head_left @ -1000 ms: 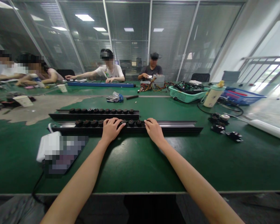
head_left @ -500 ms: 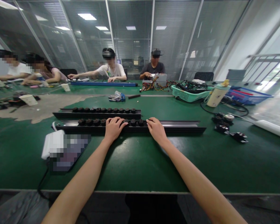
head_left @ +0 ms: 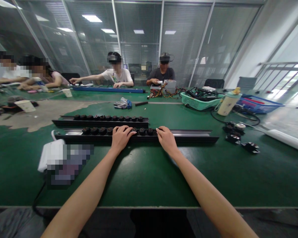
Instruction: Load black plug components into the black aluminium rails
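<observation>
**Working palm-down near the edge**

The left hand (head_left: 121,138) and right hand (head_left: 167,140) lie on a long black rail (head_left: 178,139), the nearer of 2 parallel rails on the green desk (head_left: 149,178). Their fingers (head_left: 126,131) curve over a row of round black parts (head_left: 94,131) seated along it. Neither hand forms a closed fist, but whether either grips a part cannot be told from this view, since the fingers cover what lies beneath them.

The rail sits square to the person and close to the near edge, probably so that both arms can work along it without stretching. Behind it, a second rail (head_left: 100,124) carries a matching row, apparently placed parallel to stay within easy reach.

Left of the hands lies a white pouch (head_left: 52,155) (its neighbour is too pixelated to name). Small black parts (head_left: 234,130) sit to the right, and a teal basket (head_left: 201,102) of cables stands farther off, kept out of the working line, it seems. Across the desk, a co-worker (head_left: 118,74) reaches along a blue rail (head_left: 106,89), while another person (head_left: 162,71) sits behind a wired box (head_left: 170,86).
</observation>
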`<state>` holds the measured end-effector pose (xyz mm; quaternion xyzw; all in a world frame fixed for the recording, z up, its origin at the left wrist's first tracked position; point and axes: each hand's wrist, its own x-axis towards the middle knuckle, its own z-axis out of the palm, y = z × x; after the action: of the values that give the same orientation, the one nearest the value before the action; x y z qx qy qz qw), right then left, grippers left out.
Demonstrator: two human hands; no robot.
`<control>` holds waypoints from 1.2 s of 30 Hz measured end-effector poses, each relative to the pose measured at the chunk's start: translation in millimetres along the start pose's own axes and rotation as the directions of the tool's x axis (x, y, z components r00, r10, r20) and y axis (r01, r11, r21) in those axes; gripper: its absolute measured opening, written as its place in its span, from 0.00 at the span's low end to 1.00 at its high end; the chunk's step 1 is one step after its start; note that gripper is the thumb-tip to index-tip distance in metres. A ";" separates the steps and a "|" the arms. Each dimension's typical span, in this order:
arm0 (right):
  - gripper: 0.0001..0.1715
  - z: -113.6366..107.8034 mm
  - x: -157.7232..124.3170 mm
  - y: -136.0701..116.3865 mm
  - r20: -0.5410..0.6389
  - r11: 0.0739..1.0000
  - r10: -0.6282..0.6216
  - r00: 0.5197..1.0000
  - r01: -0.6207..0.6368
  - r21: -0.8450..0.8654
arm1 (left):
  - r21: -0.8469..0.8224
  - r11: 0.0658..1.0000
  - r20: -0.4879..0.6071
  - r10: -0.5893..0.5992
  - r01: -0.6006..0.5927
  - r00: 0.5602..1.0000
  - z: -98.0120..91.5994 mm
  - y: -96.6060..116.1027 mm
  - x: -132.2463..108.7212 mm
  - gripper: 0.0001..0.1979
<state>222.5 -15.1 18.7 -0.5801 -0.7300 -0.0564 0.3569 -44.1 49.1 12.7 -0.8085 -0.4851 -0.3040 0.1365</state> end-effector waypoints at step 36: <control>0.17 -14.2 -9.6 16.1 -0.081 0.994 0.109 0.991 -0.106 0.041 | -0.005 0.995 0.042 0.101 -0.101 0.994 -16.8 36.2 -0.5 0.24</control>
<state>244.0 -24.7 18.2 -0.6090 -0.6834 -0.0478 0.3998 -18.9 22.2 28.2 -0.8383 -0.4460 -0.2805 0.1402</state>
